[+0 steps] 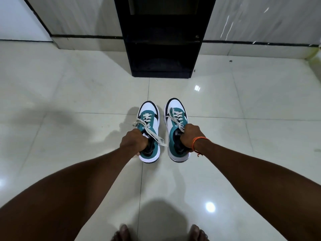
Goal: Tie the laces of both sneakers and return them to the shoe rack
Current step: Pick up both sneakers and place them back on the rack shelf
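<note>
At frame centre, the left sneaker (149, 131) is gripped by the left hand (133, 141), the right sneaker (176, 129) by the right hand (191, 136), below the rack (163, 37).

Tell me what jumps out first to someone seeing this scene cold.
The pair of sneakers at the centre: the left sneaker and right sneaker, teal, white and black, toes pointing at the shoe rack. The left hand and right hand each grip one by the collar, an orange band on the right wrist. The black rack stands against the far wall on the glossy tiled floor.
</note>
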